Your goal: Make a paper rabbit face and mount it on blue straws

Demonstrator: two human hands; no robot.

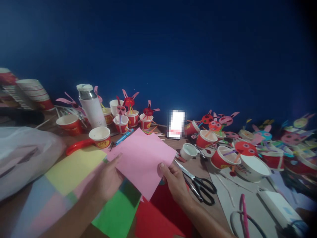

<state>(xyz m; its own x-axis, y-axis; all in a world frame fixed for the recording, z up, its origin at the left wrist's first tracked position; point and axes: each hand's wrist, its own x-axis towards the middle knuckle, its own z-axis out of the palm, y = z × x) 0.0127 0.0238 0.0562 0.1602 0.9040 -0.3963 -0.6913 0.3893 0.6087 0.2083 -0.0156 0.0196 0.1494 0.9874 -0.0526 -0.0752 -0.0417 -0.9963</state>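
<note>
Between my two hands is a sheet of pink paper [143, 158], tilted above the table, with what looks like a second pink edge behind it. My left hand [110, 177] grips its left edge, thumb on top and the other fingers hidden beneath. On the right edge, my right hand [174, 178] pinches it between thumb and curled fingers. Under the pink paper lie a green sheet [119, 211] and a red sheet [160, 215]. A yellow sheet [76, 168] is to the left. Black-handled scissors [201, 188] rest just right of my right hand.
Red paper cups with paper rabbit heads [130, 100] line the back. A flask [91, 105], stacked cups [34, 91] and a white plastic bag [27, 158] stand left. A small white cup [189, 151], a white bowl [252, 168] and a white box [279, 208] are right.
</note>
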